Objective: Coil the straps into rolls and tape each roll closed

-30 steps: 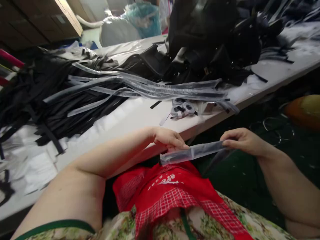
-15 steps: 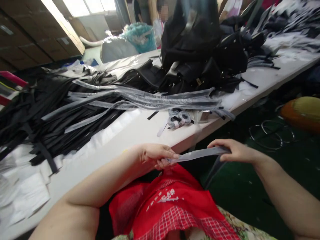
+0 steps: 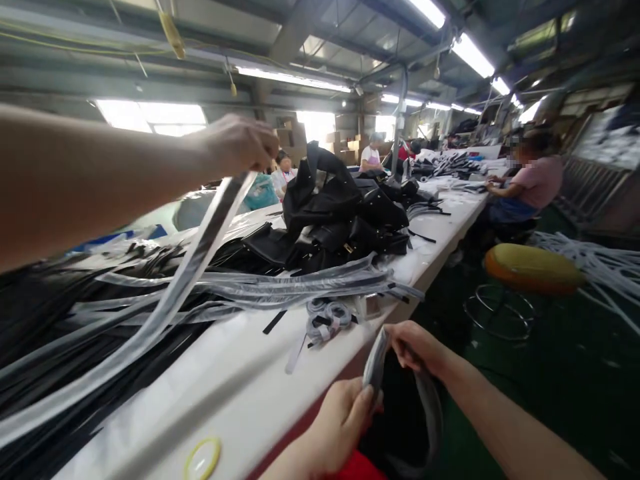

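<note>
My left hand (image 3: pixel 345 420) is closed around a grey strap in a clear plastic sleeve (image 3: pixel 375 363), thumb on top. Just above and to the right, my right hand (image 3: pixel 415 350) grips the same strap with curled fingers. A loop of the strap hangs below my right hand, beside the table edge. From the left reaches a co-worker's arm, whose hand (image 3: pixel 245 143) holds up the end of a long plastic-sleeved strip (image 3: pixel 185 287). More sleeved strips (image 3: pixel 280 283) lie across the table, near several small coiled bundles (image 3: pixel 327 317).
A heap of black bags (image 3: pixel 325 207) stands on the long white table (image 3: pixel 225 373), with black straps at the left. A yellow ring (image 3: pixel 203 459) lies near the front. A yellow-orange stool (image 3: pixel 533 270) is at right. Several people sit farther along.
The view has tilted up. My hands have come closer together, and the strap between them is now short and steep. A co-worker's arm has entered from the left, lifting a sleeved strip.
</note>
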